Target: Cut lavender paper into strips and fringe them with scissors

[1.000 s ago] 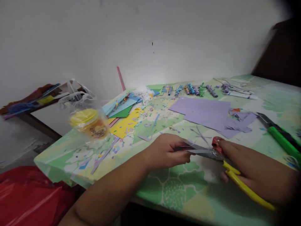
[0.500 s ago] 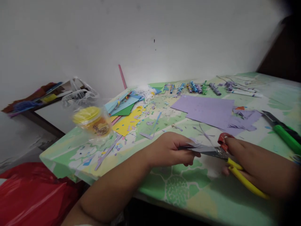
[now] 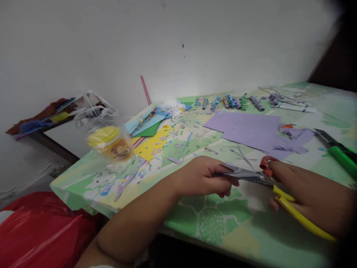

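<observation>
Just nearer you than the flat purple paper sheets (image 3: pixel 248 130), your right hand (image 3: pixel 304 191) grips metal scissors with red and yellow handles (image 3: pixel 252 176). Your left hand (image 3: pixel 202 176) pinches a small pale-purple paper piece (image 3: pixel 235 169) at the blades.

Tub (image 3: pixel 104 136) in bag (image 3: pixel 96 114) on table (image 3: pixel 237 219), left of paper sheets (image 3: pixel 248 128), rolls (image 3: pixel 257 103) behind rightmost sheets, wall (image 3: pixel 111 48) behind table
</observation>
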